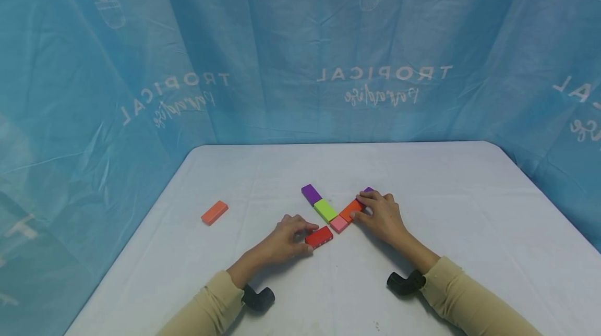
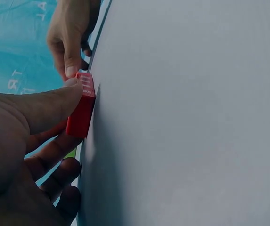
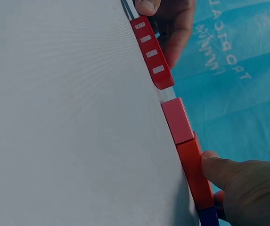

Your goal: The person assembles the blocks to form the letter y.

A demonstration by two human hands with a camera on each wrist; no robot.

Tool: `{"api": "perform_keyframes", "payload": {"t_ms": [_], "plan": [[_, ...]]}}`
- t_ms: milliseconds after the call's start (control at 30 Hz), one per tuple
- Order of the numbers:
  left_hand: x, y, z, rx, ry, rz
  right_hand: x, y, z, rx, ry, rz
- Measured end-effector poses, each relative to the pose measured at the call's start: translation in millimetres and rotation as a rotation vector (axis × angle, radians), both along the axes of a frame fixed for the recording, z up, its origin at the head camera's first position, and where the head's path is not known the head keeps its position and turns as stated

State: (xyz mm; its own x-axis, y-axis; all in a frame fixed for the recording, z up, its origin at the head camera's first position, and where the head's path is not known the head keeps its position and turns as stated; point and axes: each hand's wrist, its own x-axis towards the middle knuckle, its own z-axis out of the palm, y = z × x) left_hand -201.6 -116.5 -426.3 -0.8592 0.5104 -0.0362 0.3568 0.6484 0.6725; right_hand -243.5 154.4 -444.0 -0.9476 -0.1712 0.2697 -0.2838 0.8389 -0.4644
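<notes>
My left hand [image 1: 287,239] pinches a red block [image 1: 319,237] between thumb and fingers, just left of the pink block. White printed marks run along the red block's side [image 3: 150,52]. The pink block [image 1: 338,224] stands at the corner of a V of coloured blocks. One arm has a lime green block [image 1: 326,211] and a purple block [image 1: 311,194]. On the other arm, an orange block [image 1: 351,211] leads to a second purple block [image 1: 368,189], partly hidden by my right hand [image 1: 382,216]. That hand holds the orange block, thumb on its near side [image 3: 191,169].
A lone orange-red block [image 1: 214,213] lies on the left of the white table [image 1: 469,211]. Blue printed curtains [image 1: 281,28] hang behind the table and at its sides. Black curved pieces [image 1: 259,299] sit at both wrists.
</notes>
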Motion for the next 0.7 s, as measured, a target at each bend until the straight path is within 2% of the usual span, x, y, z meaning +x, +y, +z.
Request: {"api": "perform_keyframes", "payload": {"t_ms": [367, 700], "plan": [[5.7, 12.0, -2.8, 0.001, 0.030, 0.063, 0.5, 0, -0.4, -0.005, 0.019, 0.007], [10.3, 21.7, -3.3, -0.010, 0.088, 0.111, 0.3, 1, -0.6, -0.010, 0.035, 0.014]]}}
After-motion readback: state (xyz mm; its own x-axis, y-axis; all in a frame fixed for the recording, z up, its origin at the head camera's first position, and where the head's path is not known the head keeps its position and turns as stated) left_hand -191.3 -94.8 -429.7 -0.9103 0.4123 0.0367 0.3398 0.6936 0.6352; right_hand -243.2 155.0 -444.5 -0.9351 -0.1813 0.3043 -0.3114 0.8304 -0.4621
